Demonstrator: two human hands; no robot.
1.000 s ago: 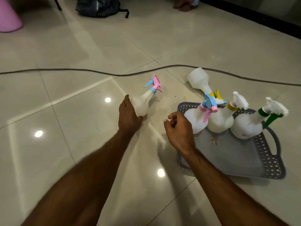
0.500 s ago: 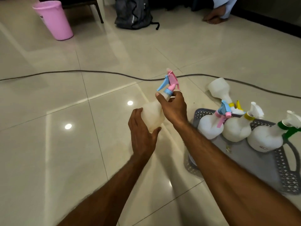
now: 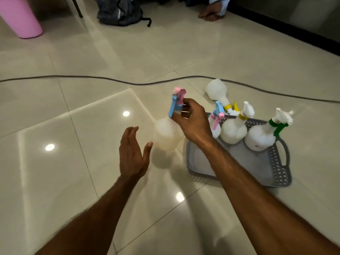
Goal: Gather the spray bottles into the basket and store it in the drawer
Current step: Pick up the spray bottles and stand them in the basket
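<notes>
My right hand [image 3: 193,122] grips the neck of a white spray bottle with a pink and blue head [image 3: 166,135], held upright above the floor just left of the grey basket [image 3: 272,173]. My left hand [image 3: 131,155] is open beside the bottle's base, its thumb just short of it. Three bottles stand in the basket's far side: one with a blue and pink head [image 3: 216,124], one with a yellow collar [image 3: 233,129], one with a green trigger [image 3: 261,135]. Another yellow-collared bottle [image 3: 218,92] lies on the floor behind the basket.
A dark cable [image 3: 92,77] runs across the tiled floor beyond the bottles. A pink bucket [image 3: 18,17] stands at the far left, a dark backpack [image 3: 119,11] behind it. Another person's foot [image 3: 209,14] rests at the top.
My left hand took the bottle off the floor and passed it over. My right hand took its neck and carried it toward the basket. My left hand has let go and opened.
</notes>
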